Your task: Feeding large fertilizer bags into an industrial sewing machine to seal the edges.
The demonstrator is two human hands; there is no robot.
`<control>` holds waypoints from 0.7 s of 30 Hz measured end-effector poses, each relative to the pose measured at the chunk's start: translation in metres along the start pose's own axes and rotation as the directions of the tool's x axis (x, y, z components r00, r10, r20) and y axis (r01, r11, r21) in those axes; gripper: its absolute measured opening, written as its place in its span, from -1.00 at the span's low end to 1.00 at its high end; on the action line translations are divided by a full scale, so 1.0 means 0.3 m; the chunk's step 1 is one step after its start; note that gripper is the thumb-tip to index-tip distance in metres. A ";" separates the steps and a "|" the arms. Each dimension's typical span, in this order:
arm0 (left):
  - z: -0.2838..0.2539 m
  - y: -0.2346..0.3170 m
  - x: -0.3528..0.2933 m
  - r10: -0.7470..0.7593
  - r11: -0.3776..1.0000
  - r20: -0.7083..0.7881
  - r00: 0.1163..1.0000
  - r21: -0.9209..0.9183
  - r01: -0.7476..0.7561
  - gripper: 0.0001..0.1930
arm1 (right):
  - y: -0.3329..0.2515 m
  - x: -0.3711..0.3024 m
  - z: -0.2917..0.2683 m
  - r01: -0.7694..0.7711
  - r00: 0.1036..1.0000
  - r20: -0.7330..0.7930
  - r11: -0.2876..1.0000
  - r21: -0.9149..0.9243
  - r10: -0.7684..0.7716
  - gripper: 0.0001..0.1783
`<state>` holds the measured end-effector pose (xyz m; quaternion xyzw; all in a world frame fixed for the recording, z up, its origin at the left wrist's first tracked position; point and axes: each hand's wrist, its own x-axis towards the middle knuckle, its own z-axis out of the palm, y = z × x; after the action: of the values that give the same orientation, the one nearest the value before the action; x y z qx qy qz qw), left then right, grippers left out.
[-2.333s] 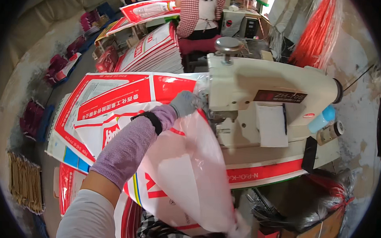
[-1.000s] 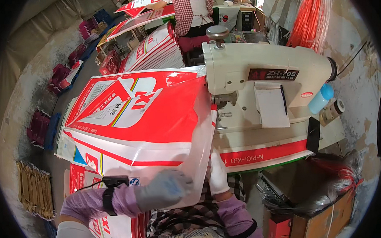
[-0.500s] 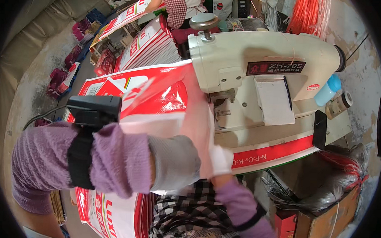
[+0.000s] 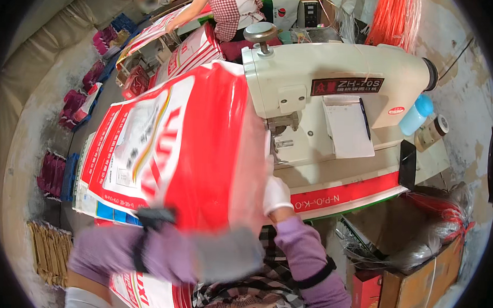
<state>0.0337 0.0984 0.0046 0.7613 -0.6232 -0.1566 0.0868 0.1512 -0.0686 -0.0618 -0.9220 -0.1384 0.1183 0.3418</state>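
Note:
A large red and white printed sack (image 4: 204, 119) spreads across the table to the left of the sewing machine (image 4: 294, 73). Its right edge is smeared by motion and lies close to the machine's needle and presser foot (image 4: 283, 139). My right hand (image 4: 278, 195), in a white glove, grips that edge low down, just in front of the machine. My left hand (image 4: 236, 258) is over the sack's near edge; it is blurred, and its fingers cannot be made out. A grey cuff and a purple sleeve cover that arm.
More printed sacks (image 4: 133, 292) are piled at my lower left. A notepad with a pen (image 4: 346, 128) lies on the machine bed, beside a blue bottle (image 4: 416, 114) and a thread spool (image 4: 432, 132). Another person (image 4: 236, 16) works at the far table. Cardboard boxes (image 4: 416, 293) stand at lower right.
The sack now lies flatter and wider, showing its printed face. My left arm has moved down toward me, off the middle of the sack. My right hand has shifted slightly left and up.

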 end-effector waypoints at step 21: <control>-0.746 -0.243 -0.294 -0.371 0.656 -0.500 0.782 0.455 0.602 -0.06 | 0.058 -0.006 0.075 0.006 0.975 -0.222 0.994 -0.107 -0.030 -0.54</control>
<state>0.1633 0.1854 0.2017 0.9044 -0.3803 0.1723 -0.0876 0.1454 -0.0684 -0.0898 -0.9450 -0.1134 0.0034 0.3068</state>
